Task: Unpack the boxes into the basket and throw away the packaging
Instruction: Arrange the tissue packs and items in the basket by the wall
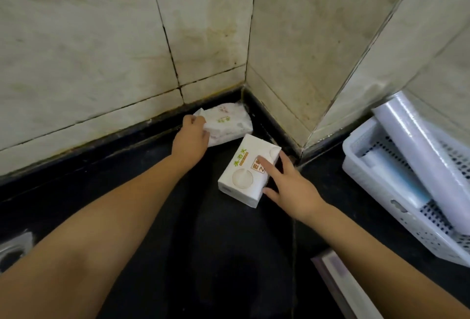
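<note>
A white tissue pack with green and orange print (245, 170) lies on the black counter (203, 242) near the wall corner. My right hand (290, 186) rests on its right side, fingers spread over the top and the thumb at its near edge. A second, softer white pack (229, 123) sits in the corner against the tiled wall. My left hand (193, 135) grips the left end of the soft pack. The white perforated basket (376, 186) stands at the right and holds white rolls (419, 151).
Beige tiled walls (101, 51) close the counter at the back and right. A metal fitting (15, 247) shows at the left edge. A pale flat strip (338, 275) lies at the counter's near right.
</note>
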### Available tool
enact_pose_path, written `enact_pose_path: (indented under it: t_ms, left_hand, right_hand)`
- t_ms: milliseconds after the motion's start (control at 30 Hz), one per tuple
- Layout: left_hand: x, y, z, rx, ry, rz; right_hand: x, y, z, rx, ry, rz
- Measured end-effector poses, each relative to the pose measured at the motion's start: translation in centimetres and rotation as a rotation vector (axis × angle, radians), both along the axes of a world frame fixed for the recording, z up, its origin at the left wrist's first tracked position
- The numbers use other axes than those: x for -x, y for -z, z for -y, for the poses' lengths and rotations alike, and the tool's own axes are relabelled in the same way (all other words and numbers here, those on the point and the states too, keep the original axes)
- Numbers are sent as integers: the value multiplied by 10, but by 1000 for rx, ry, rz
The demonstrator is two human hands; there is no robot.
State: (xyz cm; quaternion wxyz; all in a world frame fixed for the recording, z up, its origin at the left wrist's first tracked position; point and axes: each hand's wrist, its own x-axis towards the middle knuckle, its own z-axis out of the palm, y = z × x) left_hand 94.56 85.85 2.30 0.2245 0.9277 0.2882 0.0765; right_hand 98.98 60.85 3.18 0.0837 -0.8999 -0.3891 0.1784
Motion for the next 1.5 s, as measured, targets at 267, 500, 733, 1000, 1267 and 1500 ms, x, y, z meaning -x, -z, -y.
enact_pose_path:
  t_ms: [267,500,733,1000,1267,1500]
  left_hand:
    - [49,-41,56,157,-48,376]
    - [65,-22,78,163,-22,269]
    - [87,3,85,662,-99,293]
    - [22,-1,74,721,-188,359]
    - [-34,-6,32,780,-202,392]
    - [-13,-17,43,831,-159,364]
  right_hand:
    - [18,30,-44,-373,373,-116]
    - [10,28,-32,-578,555,-283]
    - [-7,17,-29,-474,200,-64]
    - [-51,25,-74,-512,198,38]
    - [-115,20,-132,-470,159,93]
    - [-80,2,-109,-536,212,41]
